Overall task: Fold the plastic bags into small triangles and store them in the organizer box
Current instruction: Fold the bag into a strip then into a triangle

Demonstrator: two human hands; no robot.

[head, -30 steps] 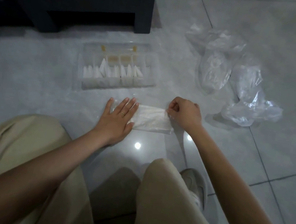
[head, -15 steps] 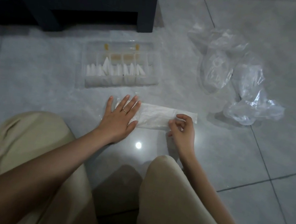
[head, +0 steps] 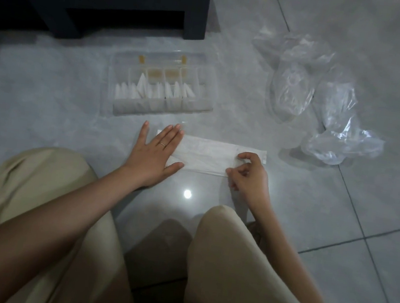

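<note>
Head | left grip (head: 153, 156) flat on strip (head: 206, 153) | right grip (head: 249, 175) pinches it | loose bags (head: 294, 87) beside | box (head: 161, 107) beyond

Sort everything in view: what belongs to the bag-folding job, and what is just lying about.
Job in hand:
- left hand, pressing the flattened bag strip
- right hand, pinching the strip's other end
- organizer box
- folded triangles inside it
- loose plastic bags, not yet folded

Just lying about:
- dark furniture behind the box

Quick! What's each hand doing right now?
Left hand: open and flat, pressing down the left end of the folded bag.
Right hand: fingers curled, pinching the bag near its right end.
</note>
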